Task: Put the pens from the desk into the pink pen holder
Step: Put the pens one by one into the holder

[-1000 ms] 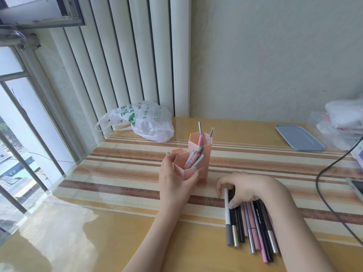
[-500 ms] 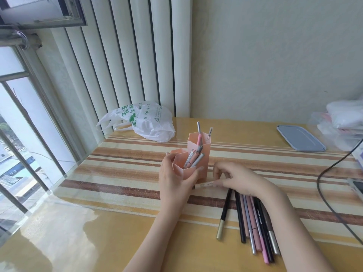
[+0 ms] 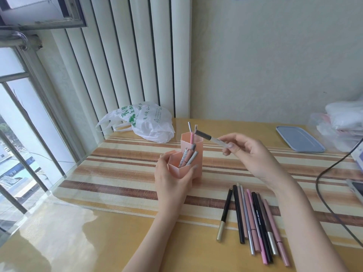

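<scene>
The right hand point(image 3: 253, 154) pinches a white pen with a grey cap point(image 3: 211, 138) between thumb and fingers point(image 3: 228, 146), cap end pointing away from them toward the pink pen holder point(image 3: 193, 165). The left hand point(image 3: 170, 183) wraps its fingers around the holder's lower front compartment, steadying it on the surface point(image 3: 98, 222). To finish well, I judge the pen should be tipped upright over the taller rear compartment, just beyond the cap, then released low so it slides in beside the pens already standing there without knocking them. The loose pens point(image 3: 253, 220) lie below the right hand's fingers, well apart from the holder.
</scene>
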A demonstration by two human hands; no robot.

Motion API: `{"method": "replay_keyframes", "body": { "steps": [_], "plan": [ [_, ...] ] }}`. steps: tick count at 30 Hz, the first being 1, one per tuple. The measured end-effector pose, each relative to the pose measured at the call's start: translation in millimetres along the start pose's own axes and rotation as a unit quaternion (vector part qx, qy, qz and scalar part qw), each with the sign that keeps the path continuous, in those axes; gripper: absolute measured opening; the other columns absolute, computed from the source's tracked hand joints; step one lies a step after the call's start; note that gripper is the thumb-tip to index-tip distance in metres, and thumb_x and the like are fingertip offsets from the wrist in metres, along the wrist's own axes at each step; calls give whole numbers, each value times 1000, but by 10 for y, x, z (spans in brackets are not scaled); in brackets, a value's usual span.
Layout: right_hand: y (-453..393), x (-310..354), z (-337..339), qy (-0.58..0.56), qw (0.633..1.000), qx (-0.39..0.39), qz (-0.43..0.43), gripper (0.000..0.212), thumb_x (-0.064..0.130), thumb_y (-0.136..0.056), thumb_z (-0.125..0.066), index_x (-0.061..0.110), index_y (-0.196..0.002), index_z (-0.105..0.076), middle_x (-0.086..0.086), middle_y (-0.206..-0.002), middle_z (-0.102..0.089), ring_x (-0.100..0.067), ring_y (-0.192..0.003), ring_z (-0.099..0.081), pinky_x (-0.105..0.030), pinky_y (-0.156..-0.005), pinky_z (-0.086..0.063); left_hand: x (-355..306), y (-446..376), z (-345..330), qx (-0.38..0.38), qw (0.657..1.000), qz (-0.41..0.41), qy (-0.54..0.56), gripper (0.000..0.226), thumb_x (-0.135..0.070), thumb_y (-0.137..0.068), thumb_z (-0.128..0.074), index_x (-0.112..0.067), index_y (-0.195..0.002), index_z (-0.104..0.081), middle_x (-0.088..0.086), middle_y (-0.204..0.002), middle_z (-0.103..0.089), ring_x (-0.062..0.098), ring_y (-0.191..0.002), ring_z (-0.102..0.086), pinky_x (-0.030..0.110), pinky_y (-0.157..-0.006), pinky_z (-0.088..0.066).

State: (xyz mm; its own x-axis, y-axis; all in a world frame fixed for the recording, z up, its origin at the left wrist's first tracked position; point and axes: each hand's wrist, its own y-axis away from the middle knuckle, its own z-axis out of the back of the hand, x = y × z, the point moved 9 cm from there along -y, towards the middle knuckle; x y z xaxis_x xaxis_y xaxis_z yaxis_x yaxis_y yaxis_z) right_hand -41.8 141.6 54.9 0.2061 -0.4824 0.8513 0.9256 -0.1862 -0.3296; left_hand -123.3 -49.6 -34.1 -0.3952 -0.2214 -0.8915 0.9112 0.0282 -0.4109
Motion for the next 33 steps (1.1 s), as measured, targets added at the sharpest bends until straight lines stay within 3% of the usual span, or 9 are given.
{"method": "replay_keyframes", "body": {
  "steps": [4, 8, 10, 15, 19, 23, 26, 30, 33],
  "plan": [
    [-47, 110, -207, -50, 998, -23, 21, 21, 15, -97, -51, 32, -95, -63, 12, -78, -69, 4, -79, -62, -9, -78, -46, -36, 13, -12, 9, 1000, -12, -7, 59, -43, -63, -80, -42, -109, -43, -18, -108, -55, 10, -104, -50, 26, -84, -39],
    [-52, 187, -343, -150, 986, -53, 51, 11, 7, -94, -55, 18, -93, -52, -1, -86, -71, -12, -77, -68, -20, -73, -52, -68, 19, -7, 8, 1000, -14, -16, 59, -51, -59, -74, -41, -110, -45, -20, -108, -55, 9, -105, -50, 29, -89, -41],
    [-48, 189, -345, -172, 981, -72, 53, 22, 0, -91, -57, 19, -97, -48, -1, -88, -68, -18, -73, -70, -25, -69, -55, -87, 23, -2, 6, 1000, -17, -19, 59, -54, -58, -71, -41, -109, -45, -25, -105, -53, 8, -105, -50, 30, -89, -41],
    [-63, 181, -357, -146, 984, -89, 42, 43, -5, -93, -50, 26, -123, -45, -3, -97, -63, -4, -74, -65, -20, -65, -52, -100, 34, -15, 14, 999, -26, -22, 63, -54, -59, -71, -32, -113, -50, -17, -111, -56, 8, -107, -49, 34, -91, -43],
    [-67, 130, -415, -111, 992, -54, 7, 46, -2, -98, -41, 30, -129, -50, 4, -109, -68, 3, -98, -62, -9, -76, -46, -103, 45, -39, 23, 999, -30, -33, 63, -59, -58, -70, -36, -113, -47, -25, -110, -52, 1, -108, -45, 29, -90, -40],
    [-54, 189, -396, -25, 998, -63, 16, 48, 1, -100, -31, 33, -127, -56, 10, -91, -67, -1, -96, -58, -11, -82, -45, -103, 42, -26, 19, 999, -26, -40, 62, -58, -59, -70, -40, -111, -44, -30, -108, -48, 1, -109, -44, 26, -90, -38],
    [-50, 218, -411, -40, 997, -64, 19, 53, 3, -101, -34, 42, -137, -40, 7, -91, -57, -2, -76, -54, -12, -72, -44, -115, 38, -3, 12, 999, -23, -43, 63, -59, -58, -68, -38, -112, -44, -22, -109, -51, 8, -112, -46, 29, -92, -38],
    [-27, 341, -485, -110, 992, -34, 52, 83, -6, -96, -45, 58, -140, -14, 4, -100, -54, -5, -82, -69, -16, -68, -51, -130, 29, 14, 6, 998, -27, -62, 66, -53, -61, -72, -28, -118, -48, -15, -115, -55, 19, -123, -45, 41, -100, -39],
    [-12, 423, -488, -98, 991, -40, 83, 98, -9, -92, -50, 62, -140, -4, -13, -97, -51, -21, -82, -73, -25, -71, -59, -165, 39, 4, 13, 997, -43, -69, 66, -51, -64, -72, -24, -120, -49, -17, -115, -52, 20, -132, -39, 38, -105, -35]
  ]
}}
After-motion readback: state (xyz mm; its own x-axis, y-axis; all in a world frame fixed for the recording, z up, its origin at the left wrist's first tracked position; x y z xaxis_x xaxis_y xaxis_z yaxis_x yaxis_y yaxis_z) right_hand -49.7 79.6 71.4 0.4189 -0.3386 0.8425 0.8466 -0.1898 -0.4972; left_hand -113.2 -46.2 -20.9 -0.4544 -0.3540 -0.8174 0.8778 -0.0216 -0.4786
